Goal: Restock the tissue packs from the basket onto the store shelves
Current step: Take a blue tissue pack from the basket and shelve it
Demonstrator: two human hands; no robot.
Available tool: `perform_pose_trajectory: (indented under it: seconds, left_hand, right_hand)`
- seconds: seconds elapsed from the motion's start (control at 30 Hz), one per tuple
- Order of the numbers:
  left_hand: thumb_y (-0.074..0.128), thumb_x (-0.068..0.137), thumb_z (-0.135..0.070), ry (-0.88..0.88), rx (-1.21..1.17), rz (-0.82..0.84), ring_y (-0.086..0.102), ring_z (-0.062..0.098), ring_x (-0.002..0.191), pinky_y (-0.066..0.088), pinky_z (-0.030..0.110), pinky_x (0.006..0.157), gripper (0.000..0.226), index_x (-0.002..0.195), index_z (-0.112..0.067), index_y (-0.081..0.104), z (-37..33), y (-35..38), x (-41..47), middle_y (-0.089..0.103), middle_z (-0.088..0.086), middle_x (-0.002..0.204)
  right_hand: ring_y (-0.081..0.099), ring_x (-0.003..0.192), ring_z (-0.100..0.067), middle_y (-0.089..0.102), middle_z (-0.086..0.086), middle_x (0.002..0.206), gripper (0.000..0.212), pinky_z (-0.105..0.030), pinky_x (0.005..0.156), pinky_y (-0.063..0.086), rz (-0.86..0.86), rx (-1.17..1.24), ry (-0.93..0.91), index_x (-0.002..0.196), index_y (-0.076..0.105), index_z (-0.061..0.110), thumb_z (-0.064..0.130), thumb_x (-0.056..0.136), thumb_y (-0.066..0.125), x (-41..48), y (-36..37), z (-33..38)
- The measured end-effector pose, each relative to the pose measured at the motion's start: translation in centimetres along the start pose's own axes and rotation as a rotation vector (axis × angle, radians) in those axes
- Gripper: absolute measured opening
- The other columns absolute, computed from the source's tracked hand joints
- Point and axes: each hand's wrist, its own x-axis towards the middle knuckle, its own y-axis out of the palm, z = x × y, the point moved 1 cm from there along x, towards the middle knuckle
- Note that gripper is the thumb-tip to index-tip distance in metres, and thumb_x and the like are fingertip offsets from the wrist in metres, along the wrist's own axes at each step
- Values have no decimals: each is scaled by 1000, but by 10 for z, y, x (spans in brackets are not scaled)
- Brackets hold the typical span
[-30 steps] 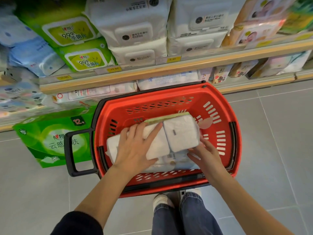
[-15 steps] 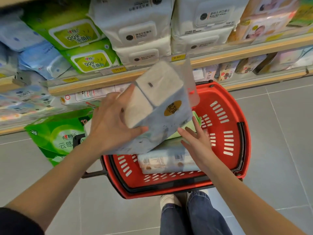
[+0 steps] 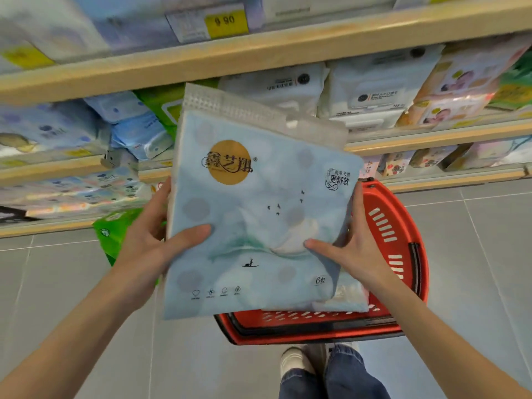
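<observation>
The large pale blue soft-plastic tissue pack [image 3: 259, 214], with a gold round logo on its face, is held in the air between two hands. Its printed side faces the camera. Its long axis runs from 6 to 12 o'clock, leaning a little toward 1, with the sealed header strip at the 12 o'clock end.

The left hand [image 3: 149, 246] takes the 9 o'clock edge low down, with the thumb laid across the front and the fingers going round behind. The right hand [image 3: 354, 249] takes the 3 o'clock edge at about the same height, thumb on the front and fingers up along the side. Each grip pinches the pack, and neither hand is plainly nearer the goal.

The wood-edged store shelves [image 3: 259, 53] lie at 12 o'clock, beyond the header. The coming move therefore looks like a push forward and up, header first, or a turn to lay the pack flat.

The red slotted plastic basket [image 3: 403, 254] sits lower, at 4 to 5 o'clock, on the grey tiled floor [image 3: 475, 283]; the pack hides what is in it.

Room is the doubt. The middle shelf carries white wipe packs [image 3: 374, 90] at 1 o'clock and blue packets [image 3: 138, 131] at 10 o'clock, both crowded. The pack hides whatever gap lies straight behind it. Its film looks soft, so a tight slot may crumple it.
</observation>
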Motion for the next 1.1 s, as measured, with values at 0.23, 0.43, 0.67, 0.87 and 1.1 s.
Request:
perform_pose_trajectory:
  seconds: [0.23, 0.43, 0.67, 0.87, 1.1]
  left_hand:
    - [77, 48, -60, 86, 28, 15, 67, 12, 99, 56, 26, 65, 92, 131, -40, 43, -64, -28, -33, 66, -12, 115]
    - [77, 42, -69, 277, 174, -16, 64, 3, 101, 56, 22, 69, 100, 131, -39, 40, -152, -82, -63, 63, -20, 114]
    - [75, 55, -56, 560, 136, -48, 63, 3, 104, 58, 27, 70, 94, 136, -48, 30, -273, -161, -133, 61, -23, 120]
    - [64, 76, -17, 805, 167, -122, 64, -6, 93, 54, 15, 61, 76, 141, -32, 26, -381, -219, -201, 63, -34, 103]
    - [70, 78, -33, 1042, 189, -191, 62, -3, 101, 54, 16, 68, 71, 138, -31, 31, -492, -263, -255, 61, -30, 112]
  right_hand:
    - [19, 136, 11, 11, 51, 139, 117, -25, 111, 30, 67, -149, -148, 142, 0, 52, 54, 55, 78, -1, -12, 103]
    - [30, 139, -13, 18, 29, 151, 115, -51, 107, 37, -4, -259, -359, 140, 5, 56, 56, 53, 80, -12, 1, 232]
    - [36, 134, 0, 25, 39, 143, 112, -40, 109, 37, -45, -273, -596, 135, 10, 62, 67, 45, 76, -58, 41, 398]
    - [42, 127, 5, 29, 44, 138, 115, -34, 105, 40, -91, -362, -804, 136, 7, 62, 69, 44, 75, -113, 68, 543]
    - [30, 133, 9, 23, 29, 147, 112, -30, 111, 31, -165, -467, -1064, 144, 5, 45, 29, 63, 81, -165, 75, 690]
